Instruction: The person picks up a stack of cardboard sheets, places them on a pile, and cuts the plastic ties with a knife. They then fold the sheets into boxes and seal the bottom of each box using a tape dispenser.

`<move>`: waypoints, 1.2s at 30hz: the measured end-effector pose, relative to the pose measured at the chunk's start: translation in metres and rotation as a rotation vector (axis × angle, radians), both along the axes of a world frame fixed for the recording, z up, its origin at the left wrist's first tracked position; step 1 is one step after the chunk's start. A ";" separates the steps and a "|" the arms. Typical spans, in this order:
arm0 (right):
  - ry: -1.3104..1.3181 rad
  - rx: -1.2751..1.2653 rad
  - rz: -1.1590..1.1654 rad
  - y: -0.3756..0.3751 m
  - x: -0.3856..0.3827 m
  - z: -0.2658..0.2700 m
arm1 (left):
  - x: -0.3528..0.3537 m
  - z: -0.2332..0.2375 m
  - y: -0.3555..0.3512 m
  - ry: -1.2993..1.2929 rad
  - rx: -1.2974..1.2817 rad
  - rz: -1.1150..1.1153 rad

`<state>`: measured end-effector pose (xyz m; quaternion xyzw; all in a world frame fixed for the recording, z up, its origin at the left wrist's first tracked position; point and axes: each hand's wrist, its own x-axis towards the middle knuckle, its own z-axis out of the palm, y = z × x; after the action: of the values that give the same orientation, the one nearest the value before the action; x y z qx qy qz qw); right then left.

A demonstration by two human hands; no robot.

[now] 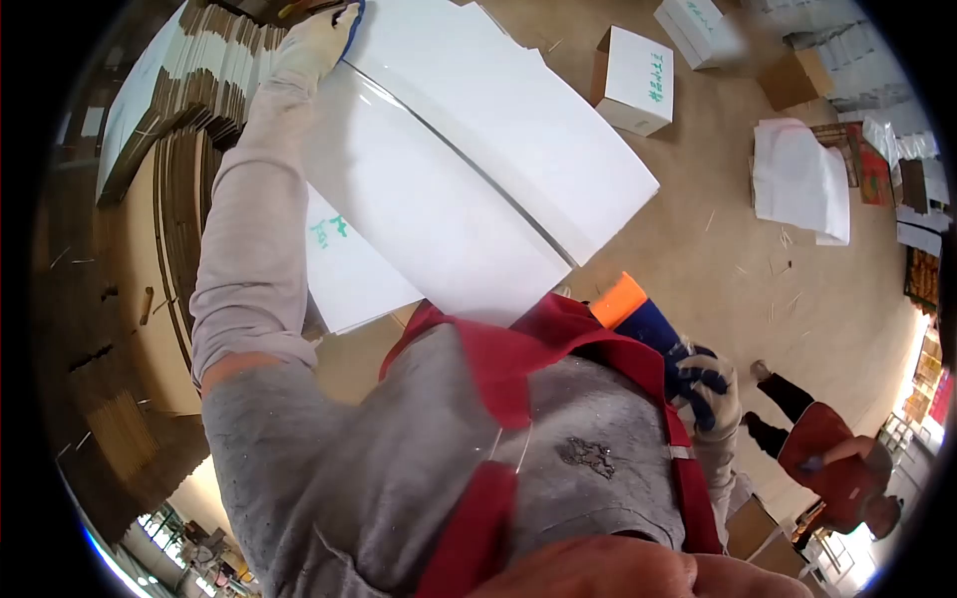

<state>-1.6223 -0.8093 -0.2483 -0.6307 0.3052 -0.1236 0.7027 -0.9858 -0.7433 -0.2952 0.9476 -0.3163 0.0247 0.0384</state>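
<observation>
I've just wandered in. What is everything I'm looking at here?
white sheets: several, white, one with green print, centre
flat card stack: one, brown-edged, upper left
made-up boxes: two, white, top right
loose sheet: one, white, on the floor at right
tool: one, blue with orange end, centre right
other person: one, red top, lower right
left hand: gloved, grips the white sheets' far edge
right hand: gloved, closed around the tool

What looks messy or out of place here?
Thin slivers lie scattered over the tan floor, with a rumpled white sheet loose on it. The flattened-carton stack fans out unevenly. The handheld white carton blank and orange-tipped tool look fine.
</observation>
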 end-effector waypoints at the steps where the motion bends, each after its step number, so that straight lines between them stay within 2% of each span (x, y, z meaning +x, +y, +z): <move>1: 0.029 -0.002 -0.026 0.006 -0.011 -0.007 | -0.012 0.003 0.002 -0.004 0.011 -0.010; 2: 0.023 0.008 -0.041 0.020 0.002 -0.008 | -0.030 0.010 0.007 -0.084 -0.091 0.008; 3: 0.138 -0.381 0.028 0.029 0.029 -0.006 | -0.041 0.017 0.006 -0.165 -0.195 0.026; 4: 0.253 -0.775 0.099 0.031 0.047 -0.007 | -0.046 0.021 0.004 -0.174 -0.179 0.058; 6: -0.142 -0.228 -0.095 0.034 0.054 -0.065 | -0.033 0.023 -0.002 -0.096 -0.077 0.121; 7: -0.155 -0.230 -0.109 0.028 0.059 -0.077 | -0.026 0.027 -0.005 -0.009 0.025 0.184; 9: -0.315 0.182 -0.146 0.025 0.074 -0.088 | -0.019 0.039 -0.009 -0.005 -0.024 0.102; 11: -0.162 0.245 -0.202 0.016 0.072 -0.100 | -0.007 0.056 -0.044 0.052 -0.112 -0.230; 12: -0.229 -0.673 -0.139 0.012 0.088 -0.081 | 0.011 0.071 -0.067 -0.049 -0.281 -0.374; 13: -0.202 -0.707 -0.181 0.007 0.103 -0.058 | 0.026 0.090 -0.087 -0.139 -0.438 -0.508; 15: 0.097 -1.078 -0.473 -0.018 0.126 -0.031 | -0.030 0.160 -0.105 0.020 -0.925 -0.553; 16: -0.021 -0.810 -0.564 -0.030 0.145 -0.037 | -0.035 0.160 -0.100 0.287 -1.133 -0.349; 17: -0.147 -0.566 -0.671 -0.038 0.153 -0.043 | -0.071 0.157 -0.084 0.447 -1.291 -0.231; 18: -0.302 -0.176 -0.724 -0.029 0.154 -0.049 | -0.102 0.154 -0.071 0.546 -1.288 -0.408; 19: -0.495 0.198 -0.760 -0.018 0.152 -0.058 | -0.020 0.088 -0.082 0.445 -1.188 -0.608; 20: -0.364 0.119 -0.725 -0.004 0.146 -0.069 | -0.004 0.042 -0.077 0.507 -1.044 -0.694; 21: -0.221 0.074 -0.691 0.014 0.138 -0.083 | 0.031 -0.026 -0.066 0.198 -0.711 -0.614; 22: -0.113 0.049 -0.695 0.033 0.126 -0.106 | 0.076 -0.109 -0.053 0.039 -0.343 -0.660; 23: 0.001 0.034 -0.685 0.052 0.115 -0.126 | 0.085 -0.164 -0.035 0.032 0.024 -0.452; 24: 0.116 0.069 -0.725 0.069 0.102 -0.136 | 0.055 -0.170 -0.025 0.053 0.329 -0.452; 25: 0.229 0.108 -0.750 0.083 0.094 -0.140 | 0.070 -0.225 -0.012 0.398 0.231 -0.492; 26: 0.235 0.090 -0.799 0.091 0.091 -0.141 | 0.043 -0.191 -0.012 0.535 0.146 -0.514; 28: 0.204 0.195 -0.909 0.109 0.086 -0.151 | 0.034 -0.221 -0.001 0.399 -0.001 -0.496; 30: 0.220 0.171 -0.949 0.102 0.110 -0.119 | -0.003 -0.179 0.000 0.233 0.010 -0.523; 32: 0.198 0.151 -0.996 0.088 0.117 -0.097 | -0.006 -0.200 -0.006 0.159 -0.112 -0.493; 33: 0.149 0.150 -1.006 0.077 0.116 -0.094 | -0.005 -0.194 -0.022 0.147 -0.122 -0.532; 35: 0.031 0.057 -0.965 0.053 0.102 -0.132 | 0.004 -0.176 -0.029 0.363 0.134 -0.457; 36: -0.079 -0.035 -0.910 0.040 0.104 -0.133 | 0.011 -0.168 -0.030 0.352 0.129 -0.454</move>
<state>-1.5185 -0.7688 -0.3812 -0.4389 0.5220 -0.4490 0.5773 -0.9744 -0.7736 -0.4633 0.8428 -0.5096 -0.1694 0.0369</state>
